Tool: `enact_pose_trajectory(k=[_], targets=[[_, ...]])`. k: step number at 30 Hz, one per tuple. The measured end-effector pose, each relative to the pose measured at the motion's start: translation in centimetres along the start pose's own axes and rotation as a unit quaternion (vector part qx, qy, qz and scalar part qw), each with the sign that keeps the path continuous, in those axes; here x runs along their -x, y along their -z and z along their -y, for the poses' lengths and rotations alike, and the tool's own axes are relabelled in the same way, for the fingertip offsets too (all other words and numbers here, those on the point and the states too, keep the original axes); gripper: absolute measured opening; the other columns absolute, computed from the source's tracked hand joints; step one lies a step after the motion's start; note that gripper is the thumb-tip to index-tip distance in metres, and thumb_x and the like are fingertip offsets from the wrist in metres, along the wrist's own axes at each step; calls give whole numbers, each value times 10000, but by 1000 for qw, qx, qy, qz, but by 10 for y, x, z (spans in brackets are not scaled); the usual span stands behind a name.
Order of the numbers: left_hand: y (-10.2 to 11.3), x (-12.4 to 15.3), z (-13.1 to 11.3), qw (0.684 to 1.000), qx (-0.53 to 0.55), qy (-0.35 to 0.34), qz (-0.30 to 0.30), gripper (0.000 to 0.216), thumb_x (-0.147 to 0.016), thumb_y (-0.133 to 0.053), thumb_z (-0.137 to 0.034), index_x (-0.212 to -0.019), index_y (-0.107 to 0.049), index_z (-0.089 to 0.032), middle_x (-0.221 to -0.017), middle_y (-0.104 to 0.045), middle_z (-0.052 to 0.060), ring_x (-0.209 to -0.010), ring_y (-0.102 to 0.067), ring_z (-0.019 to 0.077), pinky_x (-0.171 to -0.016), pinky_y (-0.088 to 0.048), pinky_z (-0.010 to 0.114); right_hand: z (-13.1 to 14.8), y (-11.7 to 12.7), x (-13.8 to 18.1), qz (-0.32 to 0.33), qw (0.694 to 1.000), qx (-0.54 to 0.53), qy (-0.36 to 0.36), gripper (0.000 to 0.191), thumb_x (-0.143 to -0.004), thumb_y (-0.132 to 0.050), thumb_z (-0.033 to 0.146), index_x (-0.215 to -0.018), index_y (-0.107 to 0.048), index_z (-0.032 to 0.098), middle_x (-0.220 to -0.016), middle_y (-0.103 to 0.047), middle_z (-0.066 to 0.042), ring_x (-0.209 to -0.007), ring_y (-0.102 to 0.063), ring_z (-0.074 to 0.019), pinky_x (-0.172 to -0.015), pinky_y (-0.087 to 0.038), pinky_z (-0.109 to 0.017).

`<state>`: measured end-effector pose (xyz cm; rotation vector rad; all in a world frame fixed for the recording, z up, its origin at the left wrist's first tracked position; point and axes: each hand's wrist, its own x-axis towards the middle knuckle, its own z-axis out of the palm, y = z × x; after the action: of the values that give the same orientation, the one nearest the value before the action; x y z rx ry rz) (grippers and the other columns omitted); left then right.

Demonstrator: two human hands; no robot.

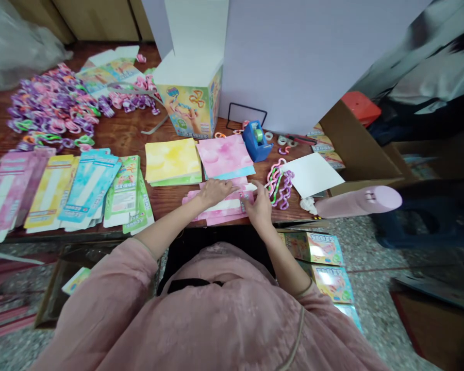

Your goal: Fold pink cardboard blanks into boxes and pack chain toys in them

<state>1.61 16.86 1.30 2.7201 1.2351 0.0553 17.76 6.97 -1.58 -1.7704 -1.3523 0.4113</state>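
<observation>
A reddish-brown wooden table (123,136) carries a heap of purple and pink plastic links (54,100) at the far left, printed card blanks (88,188) fanned along the near left edge, a yellow paper stack (172,161) and a pink paper stack (225,155) mid-table, an upright printed box (189,103), a blue tape dispenser (257,141), a black wire stand (246,114), a white card sheet (312,174), and a pink card blank (224,212) near the front edge

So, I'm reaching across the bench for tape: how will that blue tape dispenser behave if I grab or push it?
The blue tape dispenser looks like chunky, rigid plastic, so it should feel stiff rather than flexible. Its squat, broad shape suggests it would probably slide rather than tip if pushed. The green tape roll sitting in it might spin if tugged.
</observation>
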Motion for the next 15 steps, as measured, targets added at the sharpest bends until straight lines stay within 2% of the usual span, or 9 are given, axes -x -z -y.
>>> enact_pose_trajectory(k=[2,4,7,9,11,13,15], targets=[[-2,2,0,999,16,-24,-17,525,-1041,-445,-582,-1008,-733,-143,-967,-756,214,-937,-724,330,-766,-467,384,-2,2,-4,13,997,-70,-31,500,-783,-675,259,-1276,-605,215,-842,-612,-8,-748,-578,-214,-762,-544,-393],[-1,6,0,996,52,-53,-55,544,-1018,-443,-633,-936,-714,-168,-981,-733,211,-969,-693,337,-794,-479,416,-1,6,-6,18,989,-139,-45,452,-784,-683,283,-1224,-602,221,-737,-543,47,-650,-536,-173,-659,-503,-329],[11,15,-2,986,98,-81,-109,550,-964,-488,-700,-934,-687,-188,-984,-705,192,-1031,-653,355,-859,-494,457,5,13,-6,-15,976,-217,-26,421,-817,-711,371,-1197,-595,231,-748,-529,49,-660,-539,-158,-645,-479,-311],[28,20,-1,984,99,-92,-114,530,-939,-552,-693,-1003,-680,-182,-1014,-701,181,-1088,-631,371,-909,-489,466,12,19,-5,-35,967,-252,-9,413,-831,-729,417,-1183,-598,246,-763,-522,44,-681,-541,-159,-666,-481,-315],[48,24,4,986,104,-98,-82,496,-933,-616,-645,-1078,-674,-174,-1051,-709,171,-1107,-629,371,-922,-490,451,20,25,-5,-49,956,-288,0,396,-829,-749,431,-1155,-601,261,-766,-522,42,-699,-551,-159,-693,-490,-317],[69,25,11,982,152,-108,-2,457,-927,-654,-599,-1130,-676,-190,-1052,-732,139,-1049,-664,336,-887,-510,405,28,32,-4,-57,945,-322,5,389,-816,-777,425,-1127,-600,274,-774,-546,39,-724,-574,-162,-723,-506,-321],[87,26,17,958,245,-124,84,472,-860,-725,-598,-1150,-694,-227,-1043,-763,93,-1004,-701,299,-860,-530,360,37,39,-3,-51,940,-337,12,387,-810,-798,425,-1109,-599,280,-801,-592,27,-759,-606,-172,-749,-525,-332]])
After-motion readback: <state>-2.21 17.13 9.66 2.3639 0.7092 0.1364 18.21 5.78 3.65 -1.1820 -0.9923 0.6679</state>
